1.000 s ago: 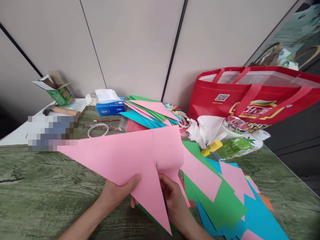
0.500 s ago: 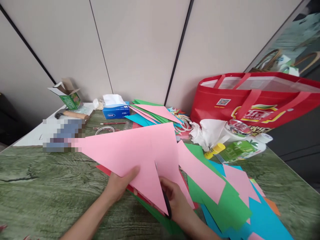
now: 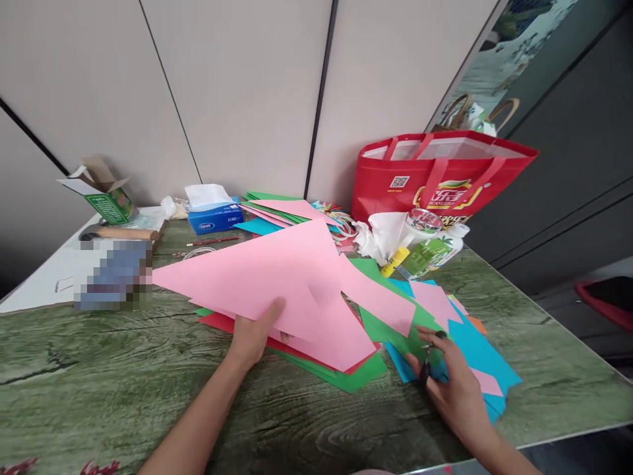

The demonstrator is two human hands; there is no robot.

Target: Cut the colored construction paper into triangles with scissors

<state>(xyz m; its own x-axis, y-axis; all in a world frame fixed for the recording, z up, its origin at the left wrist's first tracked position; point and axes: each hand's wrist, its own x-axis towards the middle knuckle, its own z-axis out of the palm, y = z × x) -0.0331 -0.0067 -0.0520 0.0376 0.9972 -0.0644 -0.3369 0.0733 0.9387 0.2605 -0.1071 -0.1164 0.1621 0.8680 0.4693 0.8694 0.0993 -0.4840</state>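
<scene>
Pink paper [image 3: 257, 270] is pinched along its lower edge by my left hand [image 3: 253, 338], thumb on top and the other fingers hidden beneath. A short slit shows in the sheet, right of my thumb. Under the pink sheet lie red paper [image 3: 217, 323] and green paper [image 3: 353, 379]. My right hand [image 3: 459, 386] is off to the right, apart from the held sheet, with its fingers in the black handles of scissors [image 3: 426, 369]. The scissor blades are hard to make out. Below that hand are a pink strip [image 3: 383, 300] and blue paper [image 3: 487, 356].
At the back stand a blue tissue box [image 3: 215, 219], a paper stack [image 3: 291, 210] and a red bag [image 3: 380, 188]. A yellow glue stick [image 3: 394, 262] lies beside crumpled tissue [image 3: 380, 236]. On the left are a wooden-handled tool [image 3: 126, 233] and an opened green box [image 3: 109, 204].
My right hand has drawn the scissors out of the pink paper and moved right, over the loose sheets. My left hand still holds the paper. The view has turned to the right.
</scene>
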